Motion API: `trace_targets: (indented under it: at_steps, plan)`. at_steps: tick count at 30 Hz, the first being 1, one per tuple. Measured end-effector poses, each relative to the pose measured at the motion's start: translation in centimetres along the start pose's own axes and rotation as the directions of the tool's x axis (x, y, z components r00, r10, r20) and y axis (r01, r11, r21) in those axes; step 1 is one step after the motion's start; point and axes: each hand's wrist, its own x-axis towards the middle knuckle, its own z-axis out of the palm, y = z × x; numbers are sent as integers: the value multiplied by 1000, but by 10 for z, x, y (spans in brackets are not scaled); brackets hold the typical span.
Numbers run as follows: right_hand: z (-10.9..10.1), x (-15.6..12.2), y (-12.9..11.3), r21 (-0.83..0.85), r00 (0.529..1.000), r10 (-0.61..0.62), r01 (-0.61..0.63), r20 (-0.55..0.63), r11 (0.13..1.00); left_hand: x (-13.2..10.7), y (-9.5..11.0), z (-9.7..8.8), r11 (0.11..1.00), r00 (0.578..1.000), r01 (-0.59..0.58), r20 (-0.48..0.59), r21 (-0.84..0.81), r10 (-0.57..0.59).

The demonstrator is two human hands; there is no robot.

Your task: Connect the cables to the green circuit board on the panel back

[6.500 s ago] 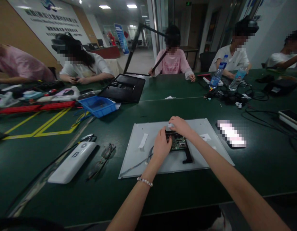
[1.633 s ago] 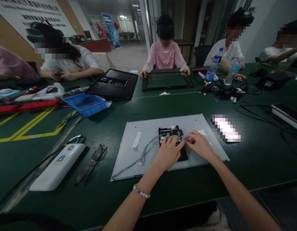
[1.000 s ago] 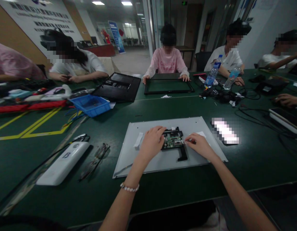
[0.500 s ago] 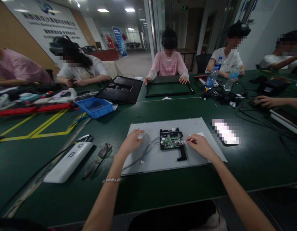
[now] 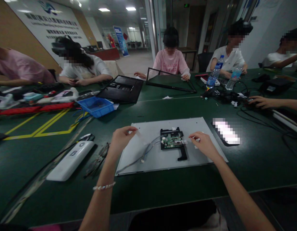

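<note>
One circuit board (image 5: 171,141), left hand (image 5: 120,138) fingers (image 5: 131,129) pinching one tape strip (image 5: 140,134), right hand (image 5: 205,145) pinching white tab (image 5: 197,140)

Your table (image 5: 163,192) is dark green with yellow lines (image 5: 40,130) toward its left edge. The panel (image 5: 163,160) on it is pale grey, with a green circuit board (image 5: 171,142), black bracket (image 5: 182,155) and bluish-grey wires (image 5: 148,150). Tape strip (image 5: 140,134) whitish and see-through, bracelet (image 5: 104,186) white beads, bin (image 5: 97,107) blue, bar (image 5: 35,108) red, device (image 5: 70,158) white with a grey B.
</note>
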Motion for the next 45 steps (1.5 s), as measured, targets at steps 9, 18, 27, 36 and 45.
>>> trace_targets:
  at_steps: [9,18,27,36,45]
  plan:
    - [6,-8,-45,-2,999,-54,54,-8,999,-28,26,12,988,999,40,36,-149,-35]
    - [63,-25,-109,-65,972,-179,190,152,980,-34,10,52,1000,999,-19,37,23,19]
    - [92,-28,-127,-78,910,-313,345,271,935,-61,35,41,966,984,-23,-166,258,67]
    - [106,-41,-124,-87,875,-321,374,362,923,-101,44,60,882,977,-215,80,419,200]
    - [104,-54,-122,-34,848,-327,374,416,927,-101,34,72,909,987,-150,105,389,118]
